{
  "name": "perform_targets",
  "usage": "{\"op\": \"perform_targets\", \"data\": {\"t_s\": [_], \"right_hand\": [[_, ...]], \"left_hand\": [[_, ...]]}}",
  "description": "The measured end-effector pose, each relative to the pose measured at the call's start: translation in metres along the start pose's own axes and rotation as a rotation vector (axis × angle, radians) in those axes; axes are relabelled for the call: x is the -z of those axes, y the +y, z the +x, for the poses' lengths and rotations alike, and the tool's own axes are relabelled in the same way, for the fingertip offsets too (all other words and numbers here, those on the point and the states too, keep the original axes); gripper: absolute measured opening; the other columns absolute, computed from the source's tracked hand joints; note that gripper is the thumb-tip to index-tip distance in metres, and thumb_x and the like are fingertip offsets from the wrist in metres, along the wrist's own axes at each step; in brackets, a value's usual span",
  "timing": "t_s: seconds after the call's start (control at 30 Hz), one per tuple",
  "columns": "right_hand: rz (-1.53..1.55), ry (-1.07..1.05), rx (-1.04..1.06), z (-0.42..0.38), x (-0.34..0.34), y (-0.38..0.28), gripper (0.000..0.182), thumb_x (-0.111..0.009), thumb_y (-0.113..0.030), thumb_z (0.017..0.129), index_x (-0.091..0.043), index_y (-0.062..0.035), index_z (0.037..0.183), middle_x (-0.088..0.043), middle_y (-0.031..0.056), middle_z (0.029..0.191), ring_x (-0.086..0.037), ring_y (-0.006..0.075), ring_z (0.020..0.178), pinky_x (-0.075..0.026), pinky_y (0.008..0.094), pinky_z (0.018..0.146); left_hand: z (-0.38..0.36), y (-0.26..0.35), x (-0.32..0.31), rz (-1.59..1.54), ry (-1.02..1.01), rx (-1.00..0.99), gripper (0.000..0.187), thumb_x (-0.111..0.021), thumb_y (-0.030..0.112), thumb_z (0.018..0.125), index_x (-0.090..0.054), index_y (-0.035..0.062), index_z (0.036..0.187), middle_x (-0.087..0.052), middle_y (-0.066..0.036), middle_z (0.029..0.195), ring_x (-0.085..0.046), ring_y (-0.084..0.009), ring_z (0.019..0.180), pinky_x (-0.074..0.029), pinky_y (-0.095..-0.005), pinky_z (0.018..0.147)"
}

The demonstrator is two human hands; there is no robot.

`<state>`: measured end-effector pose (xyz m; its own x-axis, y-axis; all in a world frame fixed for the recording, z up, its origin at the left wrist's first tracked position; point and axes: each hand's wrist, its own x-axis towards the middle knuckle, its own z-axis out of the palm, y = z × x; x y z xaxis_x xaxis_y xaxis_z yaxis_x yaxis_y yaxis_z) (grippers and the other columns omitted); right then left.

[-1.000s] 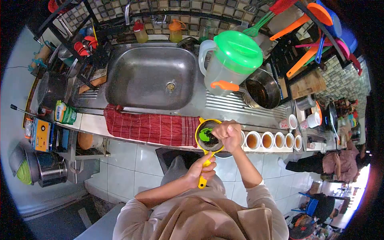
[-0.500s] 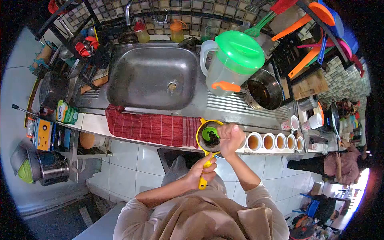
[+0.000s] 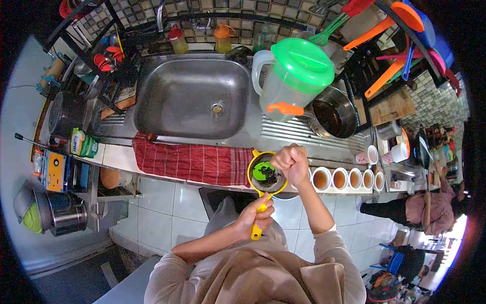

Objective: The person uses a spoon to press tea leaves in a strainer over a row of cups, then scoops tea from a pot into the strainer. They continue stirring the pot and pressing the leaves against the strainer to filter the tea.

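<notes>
My left hand is closed around the yellow handle of a strainer, which is held level at the counter's front edge. Dark wet leaves lie in its mesh. Among them rests the rounded head of a green spoon-like utensil. My right hand is a fist above the strainer's right side, apparently gripping this utensil, whose handle the fist hides. Part of a white rim shows beneath the strainer. Just right of the fist, several white cups of brown liquid stand in a row.
A red cloth lies along the counter edge before the steel sink. Behind the cups are a green-lidded pitcher and a steel pot. Utensils hang at upper right. Another person stands far right.
My right fist has moved slightly up and turned over the strainer. The green head has shifted a little left among the leaves. My left hand stays on the handle.
</notes>
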<state>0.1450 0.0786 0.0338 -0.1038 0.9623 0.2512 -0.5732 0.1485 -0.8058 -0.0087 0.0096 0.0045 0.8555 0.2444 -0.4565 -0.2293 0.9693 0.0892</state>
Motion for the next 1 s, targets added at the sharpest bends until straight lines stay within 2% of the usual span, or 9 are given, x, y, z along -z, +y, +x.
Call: {"op": "perform_targets", "data": {"t_s": [0.1,0.3,0.37,0.67,0.8,0.87,1.0], "right_hand": [[0.023,-0.074,-0.021,0.001,0.001,0.001,0.05,-0.043,-0.033,0.083,-0.019,-0.0104,0.046,-0.017,-0.0033,0.041,-0.013,0.0089,0.034,-0.013,0.0245,0.037],[-0.066,0.054,0.116,-0.004,-0.012,0.008,0.048,-0.042,-0.031,0.085,-0.023,-0.0092,0.047,-0.018,-0.0032,0.042,-0.015,0.0089,0.035,-0.015,0.0251,0.036],[-0.149,0.155,0.195,-0.009,-0.02,0.011,0.047,-0.04,-0.033,0.086,-0.025,-0.008,0.049,-0.019,-0.0026,0.043,-0.018,0.0093,0.036,-0.016,0.025,0.036],[-0.169,0.326,0.44,-0.03,-0.02,0.03,0.048,-0.037,-0.039,0.087,-0.026,-0.0093,0.051,-0.022,-0.002,0.044,-0.018,0.0103,0.036,-0.016,0.0262,0.036],[-0.257,0.294,0.537,-0.037,-0.024,0.028,0.049,-0.036,-0.04,0.086,-0.024,-0.0097,0.049,-0.022,-0.0015,0.042,-0.018,0.0112,0.034,-0.016,0.0266,0.036],[-0.278,0.165,0.544,-0.041,-0.025,0.023,0.051,-0.035,-0.04,0.086,-0.023,-0.0094,0.047,-0.022,-0.0005,0.039,-0.019,0.0125,0.033,-0.016,0.0271,0.036],[-0.24,0.165,0.55,-0.039,-0.028,0.008,0.048,-0.038,-0.036,0.083,-0.024,-0.0087,0.046,-0.023,0.0004,0.038,-0.02,0.014,0.031,-0.017,0.0292,0.035]], "left_hand": [[-0.001,0.0,-0.001,-0.004,0.0,0.002,0.033,-0.04,0.046,0.084,-0.036,0.0149,0.073,-0.023,0.007,0.046,-0.022,-0.0047,0.036,-0.019,-0.0189,0.035],[0.0,0.0,-0.001,-0.019,-0.001,-0.003,0.033,-0.041,0.046,0.084,-0.036,0.0145,0.073,-0.023,0.006,0.047,-0.022,-0.005,0.036,-0.019,-0.0193,0.034],[0.0,0.0,0.0,-0.019,0.005,-0.004,0.034,-0.041,0.046,0.084,-0.036,0.0144,0.073,-0.023,0.006,0.047,-0.022,-0.005,0.036,-0.019,-0.0194,0.034],[-0.001,0.001,0.002,0.0,-0.007,0.016,0.032,-0.038,0.045,0.085,-0.037,0.0154,0.073,-0.024,0.006,0.046,-0.022,-0.0062,0.037,-0.021,-0.0208,0.036],[-0.002,0.0,0.001,-0.004,0.003,0.007,0.033,-0.04,0.046,0.084,-0.036,0.0155,0.072,-0.023,0.007,0.047,-0.021,-0.0046,0.037,-0.018,-0.0191,0.036],[-0.002,0.001,0.001,0.001,0.01,0.009,0.033,-0.04,0.046,0.084,-0.036,0.0155,0.073,-0.023,0.007,0.047,-0.021,-0.0044,0.037,-0.018,-0.019,0.036],[-0.001,0.0,0.002,-0.01,-0.002,0.003,0.033,-0.041,0.046,0.084,-0.036,0.0157,0.073,-0.023,0.007,0.047,-0.021,-0.0044,0.038,-0.018,-0.019,0.036]]}}
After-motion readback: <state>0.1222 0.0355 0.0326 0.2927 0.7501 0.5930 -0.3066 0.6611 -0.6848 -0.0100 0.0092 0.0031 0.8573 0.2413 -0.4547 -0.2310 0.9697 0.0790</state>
